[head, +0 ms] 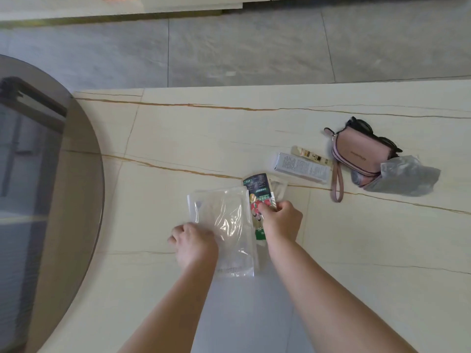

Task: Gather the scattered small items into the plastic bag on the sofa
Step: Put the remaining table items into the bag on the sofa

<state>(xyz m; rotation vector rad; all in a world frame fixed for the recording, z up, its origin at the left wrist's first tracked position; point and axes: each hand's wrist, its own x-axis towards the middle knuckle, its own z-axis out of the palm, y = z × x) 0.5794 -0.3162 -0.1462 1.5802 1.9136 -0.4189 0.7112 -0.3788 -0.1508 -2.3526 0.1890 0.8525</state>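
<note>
Head view: cream veined tabletop [178, 138] above grey floor tiles [242, 52].

Cream marble table [178, 128], clear plastic bag [224, 225], printed packet [257, 192], white box [302, 168], pink pouch [359, 155]

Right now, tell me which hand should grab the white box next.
Right. The right hand is nearer the white box, though it pinches the printed packet; the left hand holds the plastic bag.
</note>
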